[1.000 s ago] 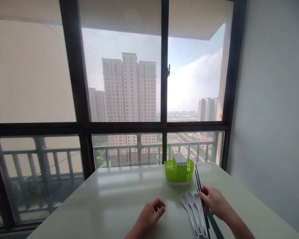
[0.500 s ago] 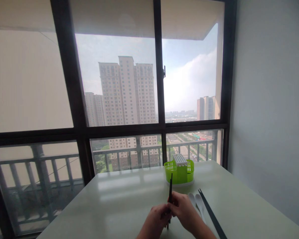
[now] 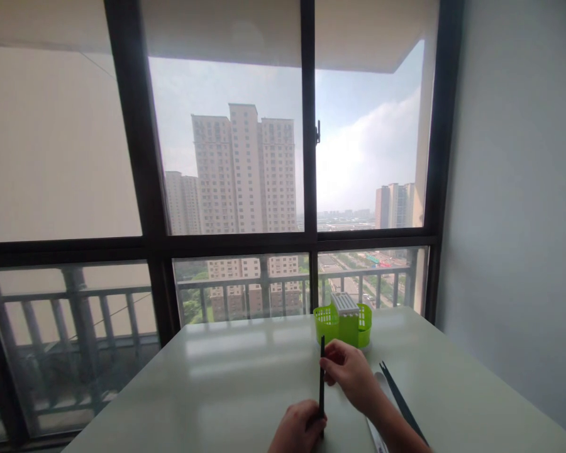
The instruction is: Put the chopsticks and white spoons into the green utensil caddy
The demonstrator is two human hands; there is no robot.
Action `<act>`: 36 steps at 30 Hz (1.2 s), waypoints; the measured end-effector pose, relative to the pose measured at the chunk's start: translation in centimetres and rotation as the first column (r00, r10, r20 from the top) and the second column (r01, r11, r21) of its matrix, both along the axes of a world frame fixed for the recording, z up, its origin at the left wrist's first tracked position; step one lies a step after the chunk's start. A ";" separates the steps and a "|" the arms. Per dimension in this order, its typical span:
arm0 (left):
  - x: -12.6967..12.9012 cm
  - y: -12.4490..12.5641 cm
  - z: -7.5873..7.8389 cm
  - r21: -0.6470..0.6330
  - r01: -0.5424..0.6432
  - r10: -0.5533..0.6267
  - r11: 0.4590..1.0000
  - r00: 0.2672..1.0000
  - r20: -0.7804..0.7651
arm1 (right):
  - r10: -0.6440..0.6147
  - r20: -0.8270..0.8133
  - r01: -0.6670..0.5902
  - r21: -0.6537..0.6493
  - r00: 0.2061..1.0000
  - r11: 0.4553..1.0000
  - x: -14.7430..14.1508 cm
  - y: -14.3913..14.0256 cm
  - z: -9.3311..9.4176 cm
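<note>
Upright over the table, dark chopsticks (image 3: 321, 387) stand between my hands; whether there is one or a pair I cannot tell. My left hand (image 3: 302, 426) is closed around their lower end. Higher up, near the top, my right hand (image 3: 348, 370) pinches them between thumb and fingers. Beyond my right hand sits a green cutlery caddy (image 3: 348, 328) with a grey slatted top. Right of my right forearm lie more dark chopsticks (image 3: 402, 399) and a pale spoon (image 3: 381, 380), both partly hidden by that arm.
The pale, glossy table (image 3: 217, 384) reaches to the window. Dark window frames (image 3: 310, 239) and a railing stand behind its far edge. On the right is a plain wall (image 3: 514, 220).
My right hand has moved up along the chopsticks, away from my left hand, which has dropped slightly. My right forearm now covers more of the spoons. The view has shifted a little.
</note>
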State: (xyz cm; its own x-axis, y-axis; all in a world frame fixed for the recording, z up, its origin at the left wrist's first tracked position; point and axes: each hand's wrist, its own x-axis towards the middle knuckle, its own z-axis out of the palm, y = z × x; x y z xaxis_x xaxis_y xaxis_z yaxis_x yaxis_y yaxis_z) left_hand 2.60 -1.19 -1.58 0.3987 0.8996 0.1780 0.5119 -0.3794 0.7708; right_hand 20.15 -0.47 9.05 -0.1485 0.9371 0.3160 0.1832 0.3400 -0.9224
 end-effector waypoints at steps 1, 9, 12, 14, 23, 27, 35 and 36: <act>0.0 0.0 -0.1 -0.009 0.002 -0.002 1.000 1.000 0.010 | 0.007 0.008 -0.007 0.013 1.000 1.000 -0.2 0.2 0.8; -0.3 0.2 -0.5 0.020 -0.113 0.109 0.993 0.983 0.146 | 0.002 0.113 -0.012 0.080 0.994 0.997 0.9 5.5 8.3; -0.5 0.1 -0.3 0.129 -0.173 0.155 0.976 0.978 0.139 | -0.178 0.186 0.141 0.199 0.966 0.970 3.5 9.8 12.7; -0.5 0.1 -0.3 0.142 -0.170 0.155 0.975 0.982 0.111 | -0.283 0.202 0.238 0.219 0.938 0.946 4.7 12.6 14.7; -0.7 1.4 -1.8 0.063 -0.123 0.121 0.990 0.992 0.033 | -0.397 0.392 0.388 0.106 0.830 0.916 4.0 19.7 11.7; -0.6 1.1 -1.8 0.039 -0.117 0.116 0.992 0.993 0.022 | -0.355 0.458 0.403 -0.008 0.815 0.915 4.2 21.1 9.7; -0.3 0.6 -1.4 0.014 -0.112 0.112 0.994 0.994 0.005 | -0.334 0.512 0.434 -0.086 0.792 0.897 4.4 22.6 8.8; -0.3 0.6 -1.3 0.017 -0.110 0.110 0.994 0.994 0.001 | -0.338 0.516 0.437 -0.080 0.787 0.896 4.3 22.7 8.8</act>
State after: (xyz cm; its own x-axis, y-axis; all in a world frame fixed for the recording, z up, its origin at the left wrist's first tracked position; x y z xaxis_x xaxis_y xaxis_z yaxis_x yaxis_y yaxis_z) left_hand 2.30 -0.63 -2.89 0.2978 0.9347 0.1939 0.5514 -0.3342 0.7644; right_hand 24.45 22.26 17.82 0.1556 0.9808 0.1174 0.6941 -0.0240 -0.7194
